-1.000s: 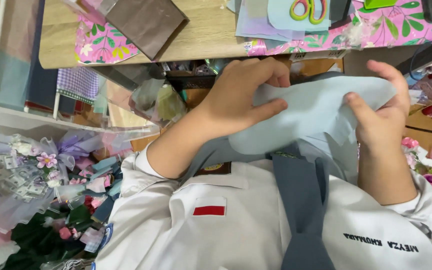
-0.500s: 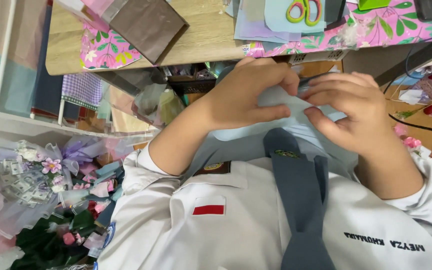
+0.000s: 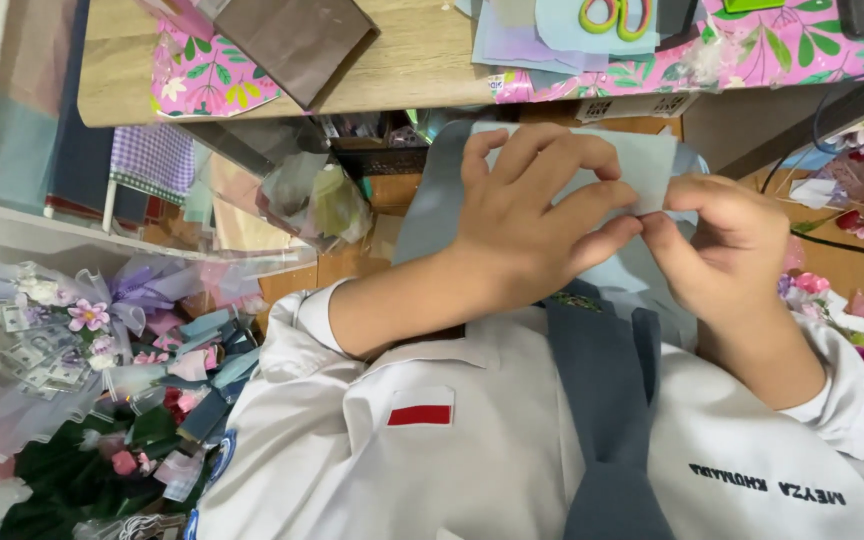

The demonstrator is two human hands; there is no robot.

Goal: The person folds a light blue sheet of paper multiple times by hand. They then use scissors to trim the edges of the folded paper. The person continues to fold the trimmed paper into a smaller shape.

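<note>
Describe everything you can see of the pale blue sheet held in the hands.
The pale blue sheet looks like thin, matte paper or soft craft sheet, plain and unprinted. It is held up in front of the chest, below the wooden table's edge. The left hand lies spread over its front and hides most of it; the right hand pinches its right side where thumb and fingers meet. A straight top edge and a squared upper right corner show. More of the same colour hangs below, partly hidden, so its full shape is unclear.

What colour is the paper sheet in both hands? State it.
Pale blue paper sheet, head view.
</note>
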